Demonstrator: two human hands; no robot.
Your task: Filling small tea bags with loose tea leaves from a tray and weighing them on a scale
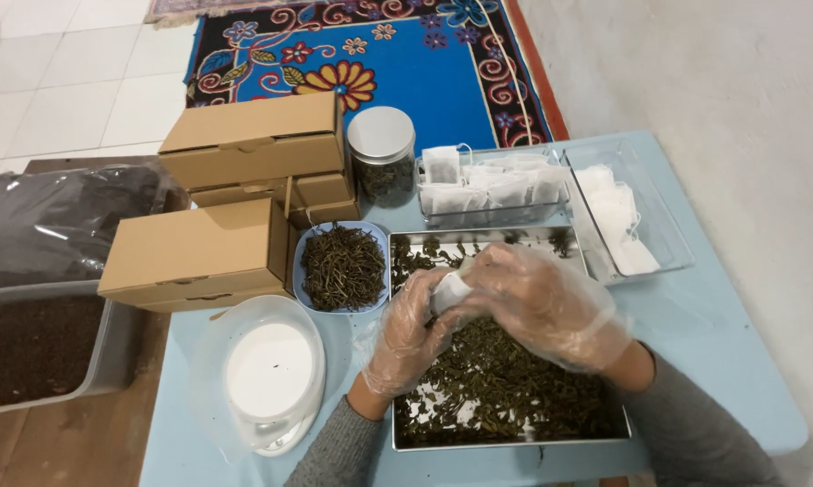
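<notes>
Both of my hands wear thin clear plastic gloves and meet over a steel tray (406,442) full of loose dark tea leaves (506,388). My left hand (406,329) holds a small white tea bag (450,290) between its fingers. My right hand (546,302) curls over the top of the same bag, fingers closed on it. A small blue bowl (305,236) of tea leaves stands just left of the tray.
A white scale (271,374) sits at the front left. Brown cardboard boxes (199,248) are stacked behind it. A lidded glass jar (382,153) and clear trays of white bags (488,189) (623,216) line the back. A grey bin (109,352) of dark material stands off the table's left.
</notes>
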